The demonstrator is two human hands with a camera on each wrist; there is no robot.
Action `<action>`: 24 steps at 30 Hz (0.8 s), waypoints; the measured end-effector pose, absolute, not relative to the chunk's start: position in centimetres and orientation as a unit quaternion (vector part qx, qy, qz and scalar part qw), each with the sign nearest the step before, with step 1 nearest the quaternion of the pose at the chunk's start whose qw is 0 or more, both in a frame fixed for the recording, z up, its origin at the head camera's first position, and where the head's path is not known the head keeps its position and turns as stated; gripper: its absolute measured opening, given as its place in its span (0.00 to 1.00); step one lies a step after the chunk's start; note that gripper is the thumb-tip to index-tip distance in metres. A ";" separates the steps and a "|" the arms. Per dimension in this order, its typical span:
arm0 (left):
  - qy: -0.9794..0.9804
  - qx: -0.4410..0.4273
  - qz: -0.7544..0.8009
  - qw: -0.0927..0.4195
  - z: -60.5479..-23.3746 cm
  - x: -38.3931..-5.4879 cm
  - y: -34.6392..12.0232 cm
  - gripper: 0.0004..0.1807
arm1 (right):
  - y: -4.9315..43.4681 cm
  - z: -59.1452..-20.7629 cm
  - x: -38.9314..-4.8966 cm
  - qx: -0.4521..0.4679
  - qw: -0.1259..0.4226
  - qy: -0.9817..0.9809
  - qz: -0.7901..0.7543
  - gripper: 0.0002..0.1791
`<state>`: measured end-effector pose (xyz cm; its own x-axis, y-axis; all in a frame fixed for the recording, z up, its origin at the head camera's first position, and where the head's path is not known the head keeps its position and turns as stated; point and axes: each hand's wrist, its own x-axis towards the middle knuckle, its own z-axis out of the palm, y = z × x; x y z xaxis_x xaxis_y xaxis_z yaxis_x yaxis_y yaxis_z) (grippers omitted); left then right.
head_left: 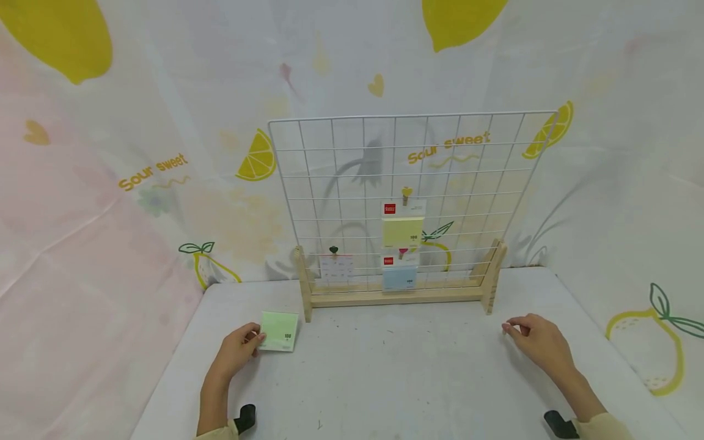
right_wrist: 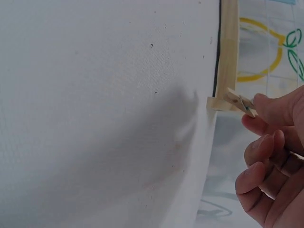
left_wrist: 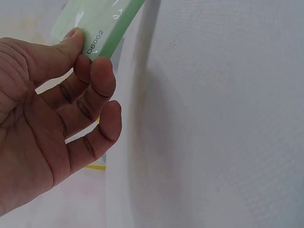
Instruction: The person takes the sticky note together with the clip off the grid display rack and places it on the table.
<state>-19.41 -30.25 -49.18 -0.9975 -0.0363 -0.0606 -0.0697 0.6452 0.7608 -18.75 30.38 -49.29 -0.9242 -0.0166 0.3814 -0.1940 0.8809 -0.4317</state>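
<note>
My left hand [head_left: 240, 349] pinches a pad of green sticky notes [head_left: 278, 332] by its left edge, near the rack's left foot. In the left wrist view the thumb and fingertips grip a corner of the pad [left_wrist: 102, 28], which bears the print D6002. Across the table, my right hand [head_left: 541, 342] is to the right of the rack. Its thumb and index finger hold a small wooden clothespin [right_wrist: 240, 102], plain in the right wrist view. A white wire grid rack [head_left: 357, 177] on a wooden stand [head_left: 396, 297] rises at the back of the table.
Clipped to the grid are a yellow note pad [head_left: 403, 232], a blue note pad [head_left: 399, 278] below it and a small printed card [head_left: 337, 267] at left. Decorative clips hold them. A lemon-printed cloth [head_left: 330, 55] hangs behind the white table [head_left: 385, 366].
</note>
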 end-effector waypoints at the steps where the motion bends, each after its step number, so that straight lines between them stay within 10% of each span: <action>1: 0.907 -0.031 0.420 0.022 -49.1 -19.4 -30.2 0.11 | 30.4 -49.3 -18.7 0.053 0.182 -0.953 0.236 0.09; 24: 0.931 -0.040 0.362 0.020 -49.9 -19.4 -30.8 0.08 | 30.8 -49.6 -18.4 -0.013 0.086 -0.965 0.247 0.14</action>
